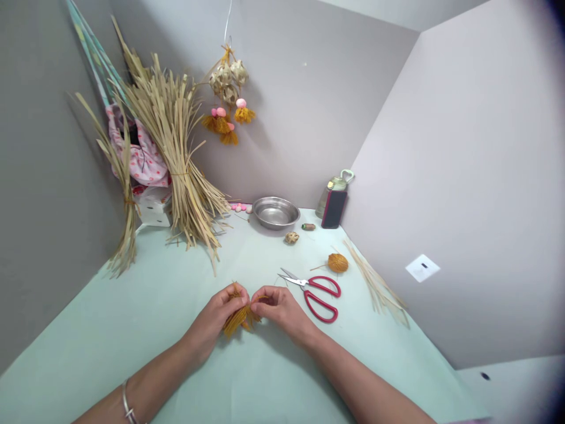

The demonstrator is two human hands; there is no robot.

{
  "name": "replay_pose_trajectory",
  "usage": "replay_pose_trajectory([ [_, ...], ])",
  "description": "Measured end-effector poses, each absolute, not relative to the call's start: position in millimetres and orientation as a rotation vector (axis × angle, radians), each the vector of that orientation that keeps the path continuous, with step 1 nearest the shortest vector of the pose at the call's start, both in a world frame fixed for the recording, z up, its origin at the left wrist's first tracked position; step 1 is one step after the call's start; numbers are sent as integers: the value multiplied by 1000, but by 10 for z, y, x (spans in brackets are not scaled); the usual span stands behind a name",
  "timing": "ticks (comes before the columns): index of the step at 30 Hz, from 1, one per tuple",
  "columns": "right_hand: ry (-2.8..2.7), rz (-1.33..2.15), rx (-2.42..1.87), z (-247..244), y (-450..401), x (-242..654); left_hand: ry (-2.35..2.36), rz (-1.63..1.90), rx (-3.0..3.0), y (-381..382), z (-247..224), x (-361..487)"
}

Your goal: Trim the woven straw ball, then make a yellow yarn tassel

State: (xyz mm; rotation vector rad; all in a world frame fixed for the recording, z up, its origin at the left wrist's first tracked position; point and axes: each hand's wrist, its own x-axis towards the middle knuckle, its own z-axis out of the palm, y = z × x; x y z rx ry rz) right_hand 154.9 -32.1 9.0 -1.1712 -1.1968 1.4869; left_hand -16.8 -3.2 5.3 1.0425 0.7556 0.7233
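Both hands meet over the near middle of the pale green table. My left hand [227, 303] pinches a bunch of mustard-yellow yarn [237, 321], whose loose strands fan out below the fingers. Touching the same bunch from the right, my right hand [272, 306] has its thumb and forefinger closed on yarn at its top. The fingertips of both hands nearly touch and hide the middle of the bunch. Red-handled scissors [315, 290] lie with blades parted just right of my right hand. A ball of mustard yarn [338, 262] rests behind them.
Farther back are a steel bowl [276, 213], a small woven ball [292, 237], a thread spool [308, 227], a phone [334, 209] against a bottle [323, 200]. Straw bundles [176, 159] stand left; loose strips [377, 282] lie right. Tasselled ornaments [227, 88] hang at the wall.
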Motion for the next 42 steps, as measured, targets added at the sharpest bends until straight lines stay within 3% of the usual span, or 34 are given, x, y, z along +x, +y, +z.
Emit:
replay_pose_trajectory([
  [12, -1277, 1560, -1081, 107, -330, 1550, 729, 752, 1025, -43, 90, -155],
  [22, -1256, 1351, -1217, 106, -291, 1597, 796, 732, 1082, -46, 70, -154],
  [31, -1123, 1536, -1014, 142, -307, 1576, 775, 733, 1095, -27, -10, -146],
  [42, -1683, 981, -1460, 78, -396, 1537, 820, 764, 1377, -59, -89, -155],
])
